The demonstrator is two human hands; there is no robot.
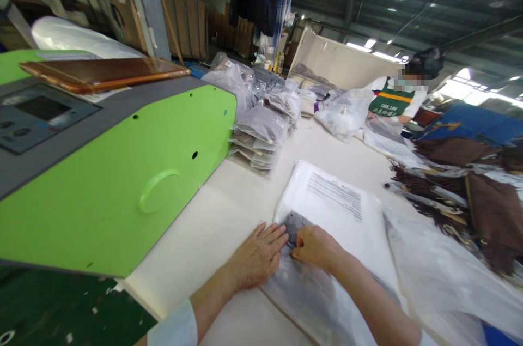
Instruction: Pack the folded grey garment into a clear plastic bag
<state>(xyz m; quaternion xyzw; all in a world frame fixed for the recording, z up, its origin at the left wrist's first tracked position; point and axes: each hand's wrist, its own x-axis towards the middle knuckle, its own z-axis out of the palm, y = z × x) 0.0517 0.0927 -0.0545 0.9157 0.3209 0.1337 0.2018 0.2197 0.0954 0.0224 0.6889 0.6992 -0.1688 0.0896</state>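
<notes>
My left hand (261, 259) lies flat with its fingers stretched out, its fingertips at the left edge of a dark grey, soft-looking piece (293, 222). Curled fingers of my right hand (317, 248) press down at the right side of that grey piece. What they pinch, if anything, is hidden under them. Below both hands spreads a see-through plastic bag (298, 294) with something grey showing inside. Beneath it is a white plastic packet or stack of bags (330, 185) with black printed lines on its upper part.
A green and grey machine (175, 171) with a control panel borders the table's left side. Packed see-through bags (259, 139) are stacked beyond. Brown fringed goods (445, 193) and more plastic bags (445, 269) lie at right. Across the table, a person in a green vest (390, 99) works.
</notes>
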